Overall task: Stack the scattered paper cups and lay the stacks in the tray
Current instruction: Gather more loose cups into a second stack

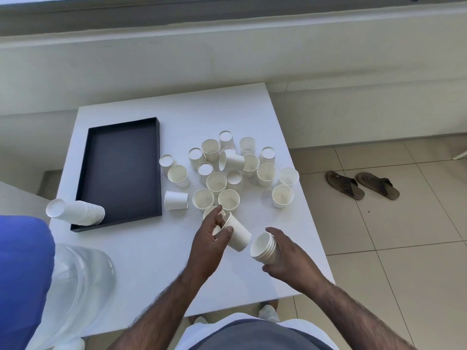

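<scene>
On the white table (141, 251), a dark tray (121, 170) sits toward the left, its floor bare. A long stack of paper cups (75, 212) lies on its side across the tray's near left corner, its closed end jutting past the tray's rim. Right of the tray, the loose cups (228, 170) are scattered in a cluster, some upright, some upside down and a few on their sides. Just nearer than that cluster, the left hand (211, 245) grips 1 single cup (237, 233) at its rim, fingers curled around it, the cup tilted with its base toward the right. Beside it, the right hand (288, 258) is closed around a short stack (262, 248) of nested cups, its open mouth facing the single cup. Right of the table, 2 sandals (362, 185) lie on the tiled floor (404, 248).
</scene>
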{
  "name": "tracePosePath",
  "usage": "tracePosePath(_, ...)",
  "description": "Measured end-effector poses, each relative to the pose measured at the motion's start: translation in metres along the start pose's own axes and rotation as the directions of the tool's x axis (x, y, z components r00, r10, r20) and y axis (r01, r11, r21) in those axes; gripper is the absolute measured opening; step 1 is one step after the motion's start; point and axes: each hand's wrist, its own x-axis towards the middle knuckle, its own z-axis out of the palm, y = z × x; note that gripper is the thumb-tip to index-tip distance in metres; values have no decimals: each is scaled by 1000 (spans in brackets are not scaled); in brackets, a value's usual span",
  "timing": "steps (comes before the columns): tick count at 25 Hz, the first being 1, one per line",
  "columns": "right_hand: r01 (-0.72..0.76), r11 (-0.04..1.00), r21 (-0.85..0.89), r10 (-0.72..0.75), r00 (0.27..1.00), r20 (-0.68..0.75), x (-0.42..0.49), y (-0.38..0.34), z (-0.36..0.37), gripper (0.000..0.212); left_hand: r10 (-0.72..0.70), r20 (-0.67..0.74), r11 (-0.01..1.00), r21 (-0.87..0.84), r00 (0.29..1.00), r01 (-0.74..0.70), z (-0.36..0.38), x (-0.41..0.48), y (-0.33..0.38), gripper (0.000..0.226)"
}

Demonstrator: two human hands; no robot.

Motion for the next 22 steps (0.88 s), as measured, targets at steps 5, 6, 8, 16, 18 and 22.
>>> tracePosePath(5,135,990,41,-136,991,4,17,-41,3,82,23,54,997,71,998,-27,10,-16,10,61)
tracePosePath(6,146,988,52,-146,989,-3,20,-45,4,81,24,97,994,100,995,-34,14,-21,11,60)
tracePosePath(8,147,987,65,-146,989,-15,24,-47,6,81,38,196,994,92,980,-57,19,-28,9,66)
tracePosePath(16,53,995,89,-52,999,-16,23,-16,11,87,269,56,486,854,962,-186,-14,34,-73,53)
tracePosePath(18,39,996,79,-38,999,-14,20,-10,9,87,239,131,385,897,962,-218,-21,43,-84,42)
tracePosePath(22,12,999,47,-10,1000,-23,19,0,4,79,352,96,541,791,931,-286,-25,42,-77,19)
